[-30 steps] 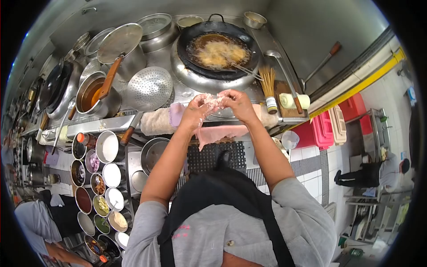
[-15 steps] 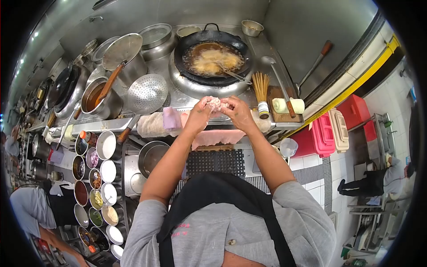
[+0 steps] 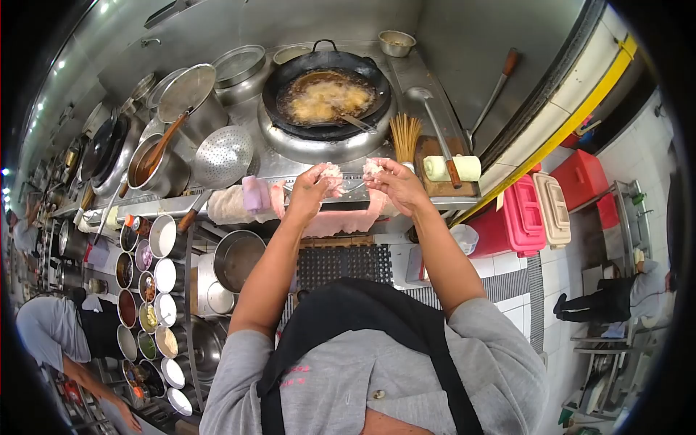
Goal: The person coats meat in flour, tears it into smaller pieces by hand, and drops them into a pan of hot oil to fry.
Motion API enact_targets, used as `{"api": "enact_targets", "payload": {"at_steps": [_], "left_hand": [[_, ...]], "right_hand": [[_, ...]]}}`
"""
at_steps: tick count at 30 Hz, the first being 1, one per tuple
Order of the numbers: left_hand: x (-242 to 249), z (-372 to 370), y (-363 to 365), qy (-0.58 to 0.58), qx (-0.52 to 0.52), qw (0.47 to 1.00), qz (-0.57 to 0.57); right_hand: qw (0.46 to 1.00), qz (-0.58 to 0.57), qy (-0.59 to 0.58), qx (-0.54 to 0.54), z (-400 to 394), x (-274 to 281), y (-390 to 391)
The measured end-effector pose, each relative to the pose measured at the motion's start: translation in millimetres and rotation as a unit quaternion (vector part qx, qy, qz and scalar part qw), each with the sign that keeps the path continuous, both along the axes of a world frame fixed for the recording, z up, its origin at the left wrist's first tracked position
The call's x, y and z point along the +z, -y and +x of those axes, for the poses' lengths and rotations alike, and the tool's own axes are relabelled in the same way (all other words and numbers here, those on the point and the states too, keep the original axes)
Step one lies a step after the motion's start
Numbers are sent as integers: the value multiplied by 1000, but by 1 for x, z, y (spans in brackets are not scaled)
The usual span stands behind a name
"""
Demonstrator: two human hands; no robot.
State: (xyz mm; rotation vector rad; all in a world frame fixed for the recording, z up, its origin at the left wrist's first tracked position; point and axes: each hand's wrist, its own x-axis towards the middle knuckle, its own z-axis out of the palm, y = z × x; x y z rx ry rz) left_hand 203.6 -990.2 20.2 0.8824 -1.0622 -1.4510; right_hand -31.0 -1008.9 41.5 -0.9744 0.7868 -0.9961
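Note:
My left hand (image 3: 310, 190) is closed around a lumpy, pinkish-white piece of coated food (image 3: 332, 178). A second clump of the same pale food (image 3: 373, 167) sits in the fingers of my right hand (image 3: 400, 188). The hands are apart, at the front edge of the steel stove counter. Just beyond them, a black wok (image 3: 272, 94) holds bubbling oil with golden food frying (image 3: 330, 100) in it. A metal utensil (image 3: 357, 122) rests in the wok, its handle over the near rim. A pink cloth (image 3: 341, 223) hangs below my hands.
Right of the wok stand a bundle of thin sticks (image 3: 404, 134), a ladle (image 3: 435, 130) and a rolled pale cloth (image 3: 467, 168). A perforated strainer (image 3: 223, 158) and a pot (image 3: 172, 174) are on the left. Several ingredient tubs (image 3: 165, 275) line the lower left, near another person (image 3: 58, 330).
My hands have moved apart, and the food that was together between them now shows as two clumps, one in each hand. The view has shifted slightly, so the wok appears further left.

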Motion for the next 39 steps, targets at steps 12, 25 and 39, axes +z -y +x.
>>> {"api": "enact_targets", "payload": {"at_steps": [12,25,39], "left_hand": [[6,-20,-12,-68,-8,997,18],[6,22,-19,7,41,999,16],[6,108,-21,7,94,995,46]], "right_hand": [[996,-4,88,-3,-61,-11,-4],[996,12,91,-15,-50,12,30],[936,-132,-316,-86,2,-6,235]]}}
